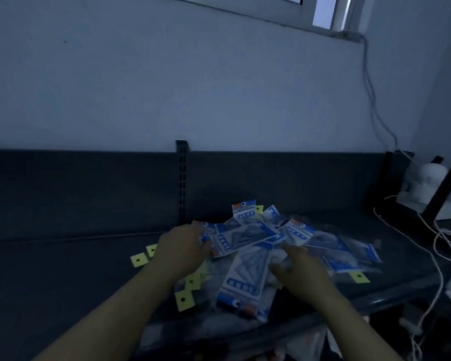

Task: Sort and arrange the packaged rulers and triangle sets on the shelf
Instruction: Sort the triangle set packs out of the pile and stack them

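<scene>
A loose heap of several blue-and-white packaged triangle sets (248,272) lies on the dark shelf (63,269), crossing each other at odd angles. Packs with yellow hang tabs (185,299) stick out at the heap's left side and near front. My left hand (182,247) reaches into the left of the heap, its fingers curled on the edge of a blue pack (235,239). My right hand (301,273) lies on the middle of the heap with its fingers bent over the packs; what it holds is blurred.
A slotted upright post (182,178) divides the shelf's dark back panel. White cables (443,246) and a white device (425,183) crowd the right end. A pale wall and a window frame (323,14) rise behind.
</scene>
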`<state>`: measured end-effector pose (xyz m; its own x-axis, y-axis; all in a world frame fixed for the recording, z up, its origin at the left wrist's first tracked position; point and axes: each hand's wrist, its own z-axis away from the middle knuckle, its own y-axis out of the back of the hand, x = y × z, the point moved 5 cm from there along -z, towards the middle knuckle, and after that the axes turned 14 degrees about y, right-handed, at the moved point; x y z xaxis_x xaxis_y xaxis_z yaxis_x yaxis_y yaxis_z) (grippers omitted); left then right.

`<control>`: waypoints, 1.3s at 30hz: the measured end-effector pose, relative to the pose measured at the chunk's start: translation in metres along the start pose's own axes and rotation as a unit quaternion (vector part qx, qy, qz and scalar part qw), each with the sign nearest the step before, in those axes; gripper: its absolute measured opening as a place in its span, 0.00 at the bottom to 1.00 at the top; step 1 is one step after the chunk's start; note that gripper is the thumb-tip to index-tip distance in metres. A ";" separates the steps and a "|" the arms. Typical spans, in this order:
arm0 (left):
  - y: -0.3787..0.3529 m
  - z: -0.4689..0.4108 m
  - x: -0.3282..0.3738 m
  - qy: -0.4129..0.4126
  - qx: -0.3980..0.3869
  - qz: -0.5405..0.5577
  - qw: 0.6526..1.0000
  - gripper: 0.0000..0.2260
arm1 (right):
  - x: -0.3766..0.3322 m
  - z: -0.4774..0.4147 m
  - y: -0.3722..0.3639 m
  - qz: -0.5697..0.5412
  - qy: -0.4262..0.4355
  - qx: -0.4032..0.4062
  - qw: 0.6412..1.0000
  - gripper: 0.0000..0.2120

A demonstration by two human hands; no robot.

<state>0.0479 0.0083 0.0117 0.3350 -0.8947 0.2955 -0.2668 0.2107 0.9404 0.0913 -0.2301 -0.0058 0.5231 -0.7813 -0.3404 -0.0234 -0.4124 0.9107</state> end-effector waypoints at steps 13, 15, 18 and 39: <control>-0.089 -0.092 0.052 0.023 -0.156 -0.045 0.987 0.30 | 0.067 -0.035 -0.048 0.010 0.036 -0.068 0.997 0.48; -0.089 -0.094 0.053 0.046 -0.180 0.002 0.983 0.26 | 0.067 -0.034 -0.048 0.012 0.044 -0.060 0.997 0.56; -0.079 -0.093 0.051 0.056 -0.165 0.059 0.983 0.16 | 0.072 -0.034 -0.049 0.014 0.041 -0.052 0.998 0.64; -0.069 0.003 0.049 0.182 -0.135 0.130 0.965 0.45 | 0.068 -0.035 -0.032 -0.103 0.033 0.000 0.994 0.25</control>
<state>0.0804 -0.0511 -0.0392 0.5974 -0.6098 0.5208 -0.1561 0.5486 0.8214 0.1571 -0.2534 -0.0497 0.5723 -0.6477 -0.5029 0.0892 -0.5604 0.8234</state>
